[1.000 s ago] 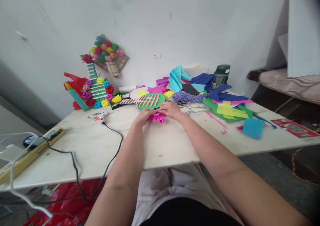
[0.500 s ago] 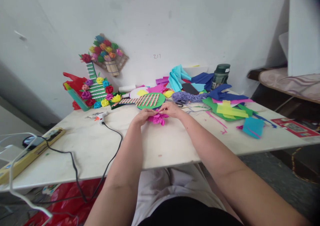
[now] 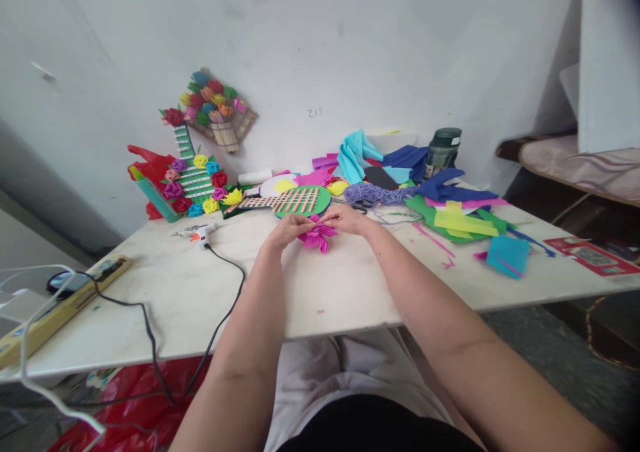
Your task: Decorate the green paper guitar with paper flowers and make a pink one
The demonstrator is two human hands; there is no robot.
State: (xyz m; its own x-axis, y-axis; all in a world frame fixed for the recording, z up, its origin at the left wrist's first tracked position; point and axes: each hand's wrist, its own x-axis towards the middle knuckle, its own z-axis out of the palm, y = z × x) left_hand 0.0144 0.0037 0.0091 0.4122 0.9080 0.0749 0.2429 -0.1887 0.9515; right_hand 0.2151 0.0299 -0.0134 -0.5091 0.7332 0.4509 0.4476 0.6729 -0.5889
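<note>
Both my hands meet over the middle of the white table (image 3: 320,292). Between them is a pink paper flower (image 3: 317,238). My left hand (image 3: 285,229) pinches its left side with closed fingers. From the right, my right hand (image 3: 349,219) grips the flower's top edge with fingers pressed together. Just beyond the hands lies a green disc with pink woven strips (image 3: 299,201).
A glue gun (image 3: 196,233) with a black cord lies to the left, and a yellow power strip (image 3: 55,307) sits at the left edge. Flower-covered craft pieces (image 3: 193,182) lean on the wall. Coloured paper scraps (image 3: 460,219) and a dark green bottle (image 3: 442,151) fill the right back.
The pink flower has been turned and lifted a little between my fingers, and its petals show more below the hands. My arms have hardly moved.
</note>
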